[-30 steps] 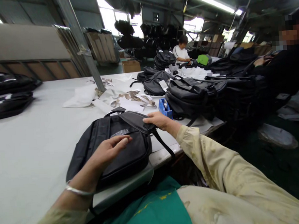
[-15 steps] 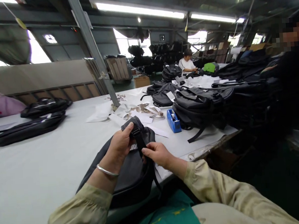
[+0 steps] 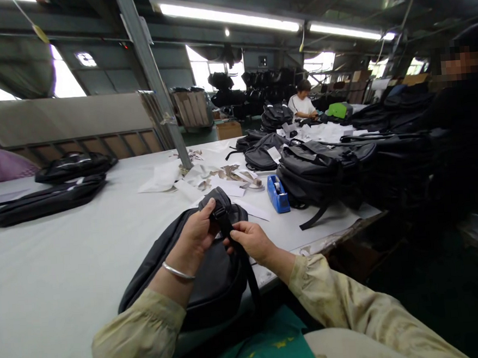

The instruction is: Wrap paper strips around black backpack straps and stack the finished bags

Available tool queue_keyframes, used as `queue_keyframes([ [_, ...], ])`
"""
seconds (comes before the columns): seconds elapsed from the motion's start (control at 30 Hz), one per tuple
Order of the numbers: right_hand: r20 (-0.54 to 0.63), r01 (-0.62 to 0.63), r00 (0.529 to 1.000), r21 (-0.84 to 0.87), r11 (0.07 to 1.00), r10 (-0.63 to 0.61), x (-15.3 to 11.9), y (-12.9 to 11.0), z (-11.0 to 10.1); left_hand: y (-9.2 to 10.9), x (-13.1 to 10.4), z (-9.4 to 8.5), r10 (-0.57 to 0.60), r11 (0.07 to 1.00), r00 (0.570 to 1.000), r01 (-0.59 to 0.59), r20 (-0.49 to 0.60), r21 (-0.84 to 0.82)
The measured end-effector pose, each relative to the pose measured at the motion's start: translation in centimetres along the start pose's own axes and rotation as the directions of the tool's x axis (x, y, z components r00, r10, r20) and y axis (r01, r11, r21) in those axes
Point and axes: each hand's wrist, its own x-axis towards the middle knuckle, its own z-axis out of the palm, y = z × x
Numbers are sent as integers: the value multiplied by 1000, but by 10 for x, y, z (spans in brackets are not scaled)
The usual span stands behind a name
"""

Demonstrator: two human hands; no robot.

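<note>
A black backpack lies on the white table in front of me, close to its near edge. My left hand is closed on the padded end of its shoulder strap, thumb on top beside the black buckle. Just to the right, my right hand pinches the black webbing that comes out of the buckle. The webbing's loose length hangs down past the table edge. Parts of the backpack are hidden under my left wrist, which wears a silver bangle.
A blue tape dispenser stands right of my hands, beside piled black backpacks. Paper scraps lie beyond, near a metal post. Two black bags lie at left. One person works across the table; another stands at right.
My right hand has shifted slightly along the webbing, close to the buckle, and more loose webbing shows hanging below it. My left hand keeps its hold on the strap.
</note>
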Motion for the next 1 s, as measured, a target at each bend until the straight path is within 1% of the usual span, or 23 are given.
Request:
queue_keyframes([
  [0.07, -9, -44, 999, 17, 999, 44, 2, 7, 0, 2, 0, 1, -13, 1000, 1000, 13, 5, 3],
  [0.1, -20, -38, 999, 26, 999, 39, 4, 8, 0, 2, 0, 2, -29, 1000, 999, 29, 16, 10],
  [0.2, -66, 24, 998, 45, 999, -21, 15, 4, 4, 1, -1, 5, -79, 997, 995, 77, 53, 24],
  [0.3, -39, 67, 997, 42, 997, -65, 21, -2, 6, 4, 2, 4, -94, 996, 993, 94, 73, 8],
  [0.4, -12, 31, 999, 27, 999, -31, 19, 1, 5, 8, 5, 0, -78, 997, 994, 79, 72, -20],
  [0.5, -48, 6, 999, 34, 999, -5, 19, 5, 3, 6, 7, -2, -77, 997, 994, 79, 75, -27],
  [0.6, -88, 53, 995, 26, 998, -51, 24, 1, 6, 3, 5, -2, -107, 994, 989, 109, 102, -13],
  [0.67, -93, 82, 992, 20, 996, -80, 27, -3, 8, 5, 3, -3, -113, 993, 987, 116, 115, -19],
  [0.73, -87, 92, 992, 20, 996, -90, 28, -4, 10, 10, 2, -5, -112, 993, 986, 116, 120, -28],
  [0.83, -44, 86, 995, 8, 996, -85, 25, 1, 10, 16, 3, -8, -106, 993, 988, 111, 113, -41],
  [0.93, -34, 99, 994, -14, 995, -100, 25, 0, 11, 14, 5, -8, -114, 991, 987, 121, 115, -58],
  [1.0, -45, 154, 987, -17, 988, -155, 27, -6, 13, 9, 6, -7, -127, 988, 984, 136, 121, -69],
])
